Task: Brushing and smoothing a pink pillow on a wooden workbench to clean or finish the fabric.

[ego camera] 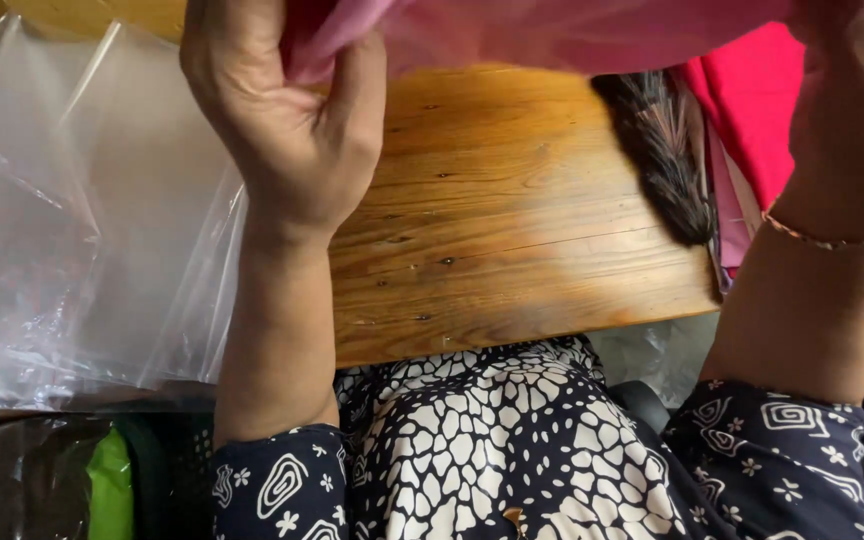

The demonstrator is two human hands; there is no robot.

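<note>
My left hand [287,115] is raised over a wooden tabletop [512,240] and grips the edge of a pink cloth [552,30] that stretches across the top of the view. My right hand [847,110], with a thin bracelet on the wrist, holds the same cloth at the upper right; its fingers are partly hidden by the fabric. A bright red-pink cloth [752,110] lies beneath it at the right edge of the table.
Clear plastic bags [82,220] cover the table's left side. A dark brush-like bundle [662,150] lies at the right. A green object [110,485] sits low at the left. My patterned dark dress [492,450] fills the bottom.
</note>
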